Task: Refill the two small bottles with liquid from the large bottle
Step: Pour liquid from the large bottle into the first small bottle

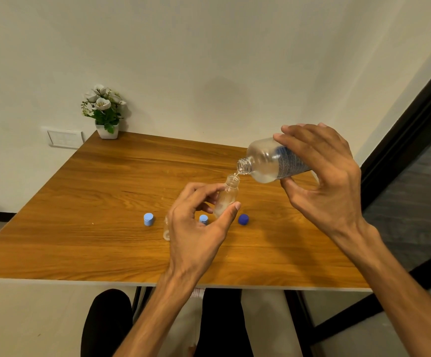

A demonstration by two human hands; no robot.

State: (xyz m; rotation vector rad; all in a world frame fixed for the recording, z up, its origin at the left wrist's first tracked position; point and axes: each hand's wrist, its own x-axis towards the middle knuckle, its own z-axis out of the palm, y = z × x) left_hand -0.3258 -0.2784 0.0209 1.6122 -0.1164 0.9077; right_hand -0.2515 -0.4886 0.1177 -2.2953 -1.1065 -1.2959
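**Pouring into the 1st small bottle**

The right hand (322,176) grips the large clear bottle (273,161), fingers wrapped over its top and thumb pressed beneath, tipping it so the open neck points down and left. A thin stream of clear liquid drops from that neck into the mouth of a small bottle (227,199) directly below. The left hand (196,225) steadies this small bottle in a pinch: thumb tip on its near side, index finger curled around the far side near the shoulder, the other fingers loosely bent. I cannot tell whether the bottle rests on the table (80,202) or is lifted slightly.

The step in hand looks like filling the 1st of the 2 small bottles; how full it is cannot be read. The next move calls for levelling the large bottle before overflow, then setting the filled bottle down and shifting to the 2nd small bottle (166,228), which stands just left of the left hand's knuckles, mostly hidden behind them.

A light blue cap (203,219) sits just under the left fingers, another light blue cap (148,219) farther left, and a dark blue cap (243,219) just right of the thumb tip. The caps crowd the spot where the bottle would be set down. A potted flower (105,112) stands well away at the far corner.
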